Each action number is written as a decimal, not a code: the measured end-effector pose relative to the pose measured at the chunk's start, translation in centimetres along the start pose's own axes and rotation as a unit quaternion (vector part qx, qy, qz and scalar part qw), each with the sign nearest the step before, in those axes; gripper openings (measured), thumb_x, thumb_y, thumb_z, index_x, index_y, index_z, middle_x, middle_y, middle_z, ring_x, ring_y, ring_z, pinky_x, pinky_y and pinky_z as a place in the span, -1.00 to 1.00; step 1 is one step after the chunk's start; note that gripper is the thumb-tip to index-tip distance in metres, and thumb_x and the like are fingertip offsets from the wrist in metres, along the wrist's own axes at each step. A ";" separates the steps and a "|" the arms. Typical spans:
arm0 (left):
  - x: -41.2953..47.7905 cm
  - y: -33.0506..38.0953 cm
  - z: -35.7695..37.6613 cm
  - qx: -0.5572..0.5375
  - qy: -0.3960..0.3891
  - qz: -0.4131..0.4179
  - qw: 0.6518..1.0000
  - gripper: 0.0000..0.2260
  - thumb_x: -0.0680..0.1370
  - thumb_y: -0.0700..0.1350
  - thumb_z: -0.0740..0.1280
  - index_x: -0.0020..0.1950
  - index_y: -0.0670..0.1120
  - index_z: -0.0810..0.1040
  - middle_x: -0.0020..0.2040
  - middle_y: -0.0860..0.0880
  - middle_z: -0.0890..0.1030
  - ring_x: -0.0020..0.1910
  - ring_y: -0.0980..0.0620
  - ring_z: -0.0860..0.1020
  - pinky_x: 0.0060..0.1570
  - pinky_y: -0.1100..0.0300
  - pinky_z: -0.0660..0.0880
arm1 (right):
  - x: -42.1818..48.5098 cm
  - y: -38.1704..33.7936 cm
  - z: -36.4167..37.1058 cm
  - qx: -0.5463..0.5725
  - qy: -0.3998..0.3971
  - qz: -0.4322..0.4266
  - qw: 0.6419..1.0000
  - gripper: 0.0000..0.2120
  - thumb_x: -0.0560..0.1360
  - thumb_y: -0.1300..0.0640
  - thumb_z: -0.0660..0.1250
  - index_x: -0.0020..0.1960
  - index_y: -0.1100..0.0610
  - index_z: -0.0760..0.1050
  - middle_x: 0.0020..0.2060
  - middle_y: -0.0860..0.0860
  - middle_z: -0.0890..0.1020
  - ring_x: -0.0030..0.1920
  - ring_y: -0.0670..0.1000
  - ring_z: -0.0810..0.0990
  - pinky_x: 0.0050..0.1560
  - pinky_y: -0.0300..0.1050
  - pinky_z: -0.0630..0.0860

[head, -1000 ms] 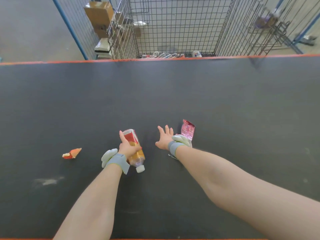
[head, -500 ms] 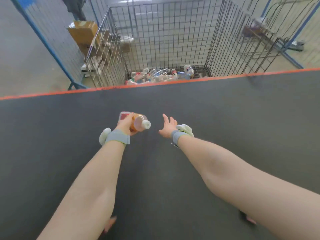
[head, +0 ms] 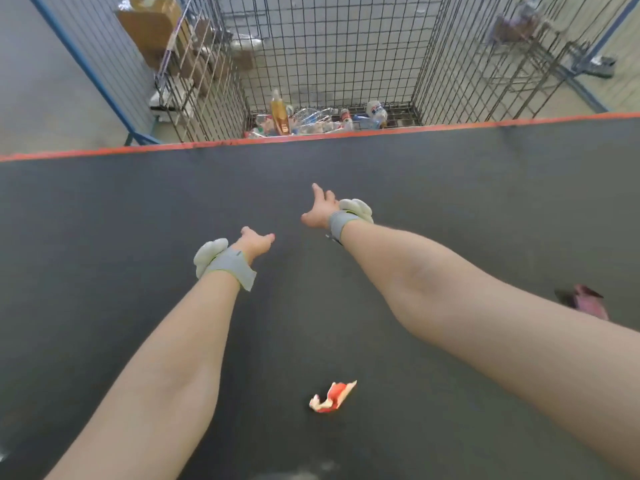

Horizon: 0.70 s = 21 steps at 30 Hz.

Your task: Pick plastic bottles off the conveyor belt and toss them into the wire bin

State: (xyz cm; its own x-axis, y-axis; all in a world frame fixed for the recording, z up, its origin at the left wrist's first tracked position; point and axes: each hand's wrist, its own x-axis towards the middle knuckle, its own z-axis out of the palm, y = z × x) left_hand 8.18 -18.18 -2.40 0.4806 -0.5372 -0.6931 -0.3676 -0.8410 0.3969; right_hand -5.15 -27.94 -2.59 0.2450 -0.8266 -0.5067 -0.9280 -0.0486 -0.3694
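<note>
An orange-filled plastic bottle (head: 280, 114) with a red label is inside the wire bin (head: 429, 64), upright above several clear bottles (head: 322, 121) lying on the bin's floor. My left hand (head: 255, 242) is stretched out over the dark conveyor belt (head: 485, 188), fingers relaxed and holding nothing. My right hand (head: 321, 209) reaches forward a little farther, fingers spread, also empty. Both wrists wear grey straps with white pads.
A crumpled red and cream wrapper (head: 332, 398) lies on the belt near me, between my forearms. A pink wrapper (head: 587, 301) shows past my right forearm. An orange strip (head: 104, 152) edges the belt's far side. Cardboard boxes (head: 152, 26) stand behind the bin's left.
My left hand has let go of the orange bottle, which has flown over the belt's edge into the wire bin. Both hands stay extended and empty. The wrappers have shifted rightward in view.
</note>
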 end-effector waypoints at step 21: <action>-17.5 -21.0 5.0 0.334 -0.029 0.018 0.942 -0.17 0.46 0.11 0.42 0.57 0.04 -0.01 0.57 -0.12 0.01 0.55 -0.18 -0.04 0.48 -0.11 0.10 | -23.7 9.3 13.2 -0.158 -0.192 0.025 0.968 -0.23 0.57 -0.19 0.17 0.58 -0.07 -0.22 0.57 0.04 -0.05 0.55 0.17 0.00 0.48 0.07 0.04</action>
State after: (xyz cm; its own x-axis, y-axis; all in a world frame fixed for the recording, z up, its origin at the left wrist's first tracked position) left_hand 3.53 9.15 -1.59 0.4203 -0.5441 -0.7262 -0.8112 -0.5839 -0.0319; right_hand -15.88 -1.37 -4.29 0.2267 -0.5658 -0.7928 -0.9662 -0.2329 -0.1102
